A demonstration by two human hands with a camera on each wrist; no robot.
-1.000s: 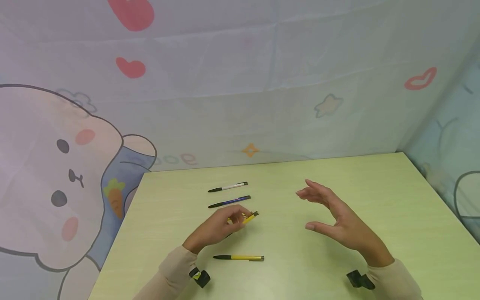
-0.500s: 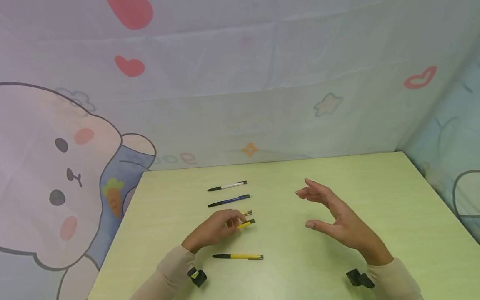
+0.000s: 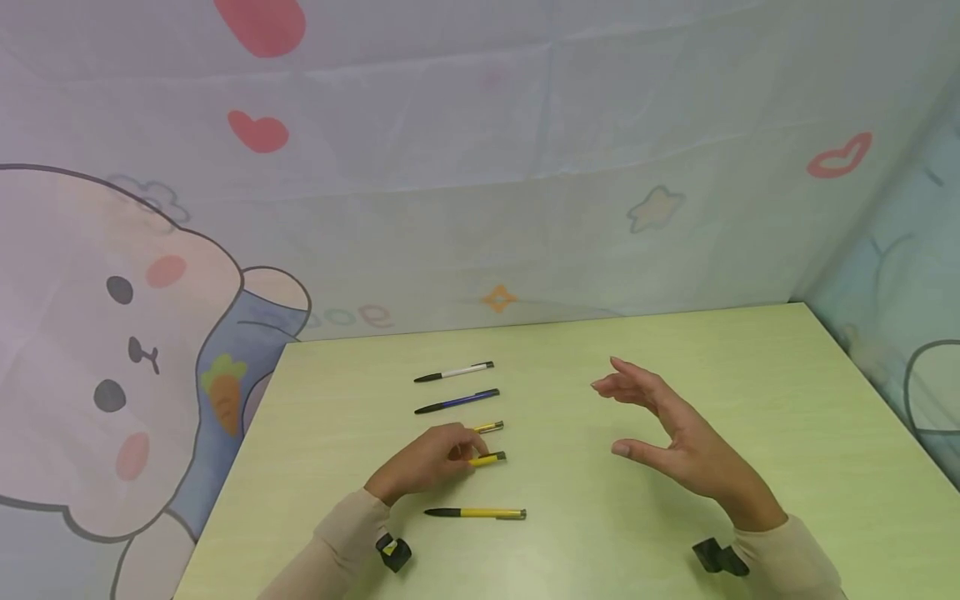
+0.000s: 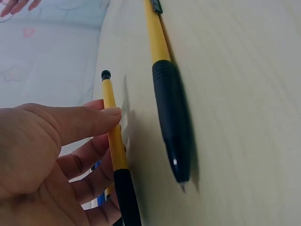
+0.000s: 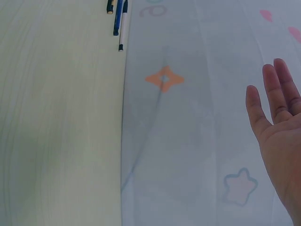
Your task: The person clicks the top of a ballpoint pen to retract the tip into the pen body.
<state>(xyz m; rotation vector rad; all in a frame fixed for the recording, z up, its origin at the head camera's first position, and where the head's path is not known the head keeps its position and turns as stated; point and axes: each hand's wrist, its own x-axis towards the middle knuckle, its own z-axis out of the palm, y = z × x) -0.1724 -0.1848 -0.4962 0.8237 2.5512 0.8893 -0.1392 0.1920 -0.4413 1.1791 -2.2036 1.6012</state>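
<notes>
Left hand (image 3: 423, 462) pinching a yellow pen (image 3: 487, 458) at frame centre on the tabletop (image 3: 750, 375), right hand (image 3: 675, 437) released, lifted, white pen (image 3: 453, 372), blue pen (image 3: 457, 402), two yellow pens (image 3: 476, 513) around it.

Five pens in a row at 9 o'clock on the green table (image 3: 750, 375), white pen (image 3: 454, 372) at the far end, blue pen (image 3: 457, 402) next, left hand (image 3: 423, 461) over two yellow ones, wide bare table at 3 o'clock under the lifted right hand (image 3: 675, 433), curtain wall (image 3: 525, 208) at 12 o'clock.
</notes>
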